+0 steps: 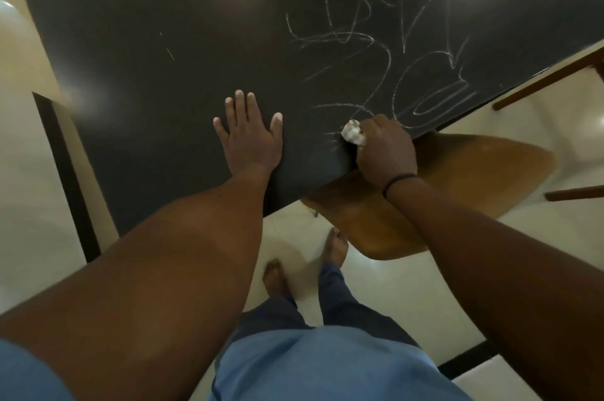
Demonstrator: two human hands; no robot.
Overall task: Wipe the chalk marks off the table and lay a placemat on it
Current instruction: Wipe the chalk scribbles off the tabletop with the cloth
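A dark table [157, 80] fills the upper part of the head view. White chalk marks [385, 50] scrawl across its right half, and a short stroke [170, 54] lies further left. My left hand [250, 135] rests flat on the tabletop near the front edge, fingers spread. My right hand [384, 152] grips a crumpled whitish cloth [353, 134] and presses it on the table at the near end of the chalk marks. No placemat is in view.
A brown wooden chair seat [457, 178] sits under the table's near right edge, below my right hand. Wooden bars [549, 76] of another piece of furniture stand at the right. My bare feet [274, 276] are on the pale tiled floor.
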